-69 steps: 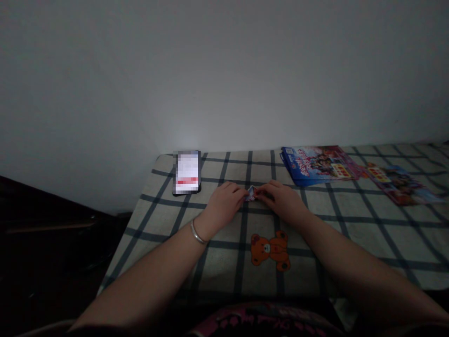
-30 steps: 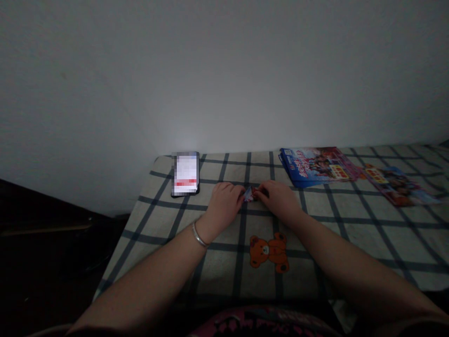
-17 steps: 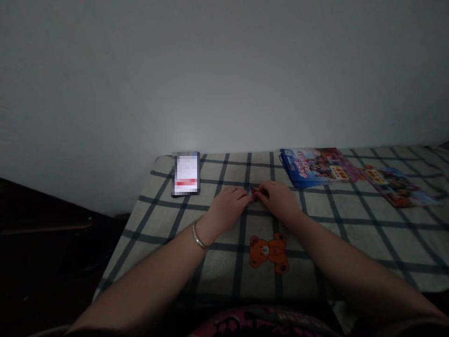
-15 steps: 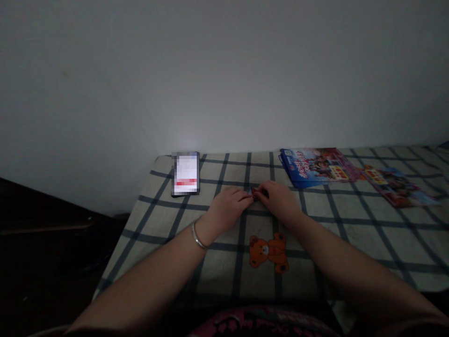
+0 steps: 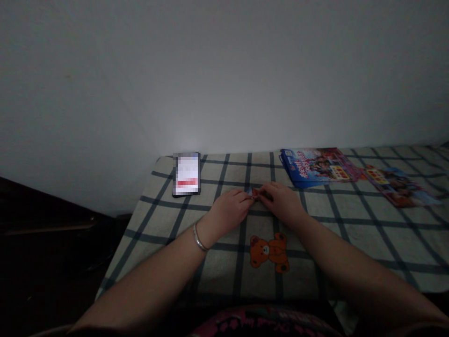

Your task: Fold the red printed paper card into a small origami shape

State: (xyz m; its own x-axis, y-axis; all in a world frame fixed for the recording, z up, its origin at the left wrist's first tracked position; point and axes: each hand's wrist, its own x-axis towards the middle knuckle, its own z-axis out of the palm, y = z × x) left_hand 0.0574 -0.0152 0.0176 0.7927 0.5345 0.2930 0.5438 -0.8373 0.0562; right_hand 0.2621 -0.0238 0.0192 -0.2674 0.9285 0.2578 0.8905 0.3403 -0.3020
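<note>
Between my two hands, just above the tabletop, is a small piece of folded paper [image 5: 254, 192] with red and bluish-white colouring; my fingers cover most of it. My left hand [image 5: 231, 206], with a silver bangle on the wrist, pinches its left side. My right hand [image 5: 282, 201] has thumb and forefinger closed on its right side. The exact shape of the fold is too small and dark to make out. Nearer to me, an orange teddy bear print [image 5: 269, 252] shows on the checked cloth.
A checked cloth [image 5: 217, 257] covers the table, which meets a pale wall [image 5: 224, 84]. A phone with a lit screen [image 5: 187, 174] lies at the back left. Several colourful leaflets [image 5: 312, 164] lie stacked at the back right, and another leaflet [image 5: 396, 185] lies beside them.
My right fingers have shifted slightly to the right, and a little more of the paper shows between my hands. Both hands keep hold of it.
</note>
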